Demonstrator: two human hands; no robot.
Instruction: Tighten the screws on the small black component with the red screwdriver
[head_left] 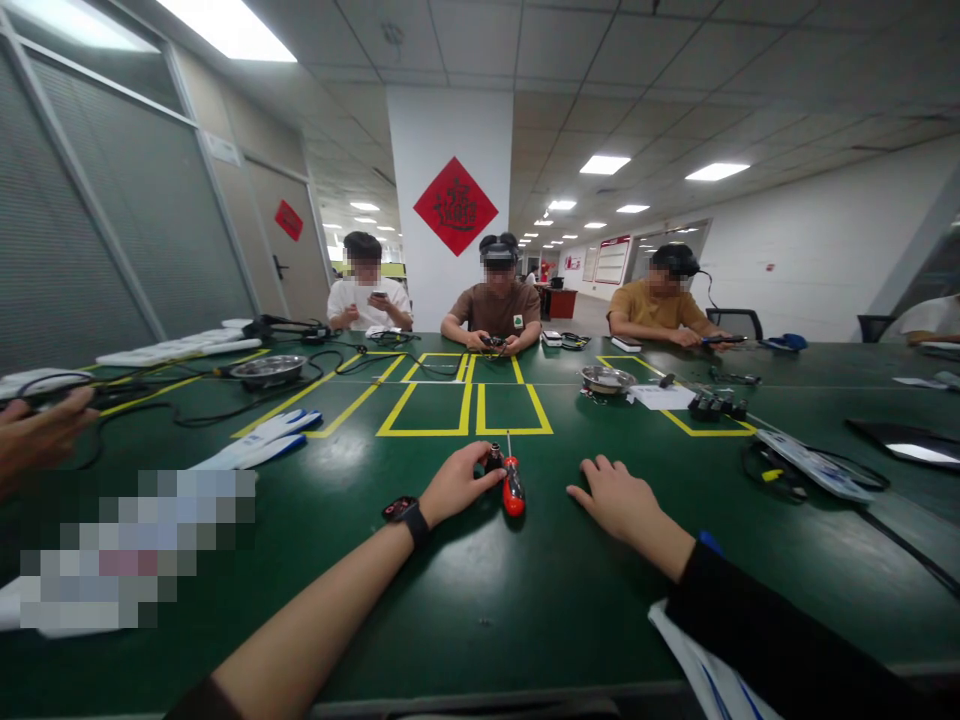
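Note:
My left hand (460, 482), with a black watch on its wrist, rests on the green table. Its thumb and fingers are closed round a small black cylindrical part (493, 459) with a metal-looking top; its exact kind is not clear. Right beside that part lies a screwdriver (513, 490) with a red and black handle, its thin shaft pointing away from me. I cannot tell whether my thumb touches the handle. To the right of the screwdriver, my right hand (616, 497) lies palm down on the table, fingers apart, holding nothing.
Yellow tape (424, 433) marks rectangles on the table (450, 620). Blue-and-white gloves (262, 440) lie left. Metal bowls (607, 379) (268, 371), black clips (716, 406) and cables stand farther off. Several people sit across; another person's hand (45, 430) is at far left.

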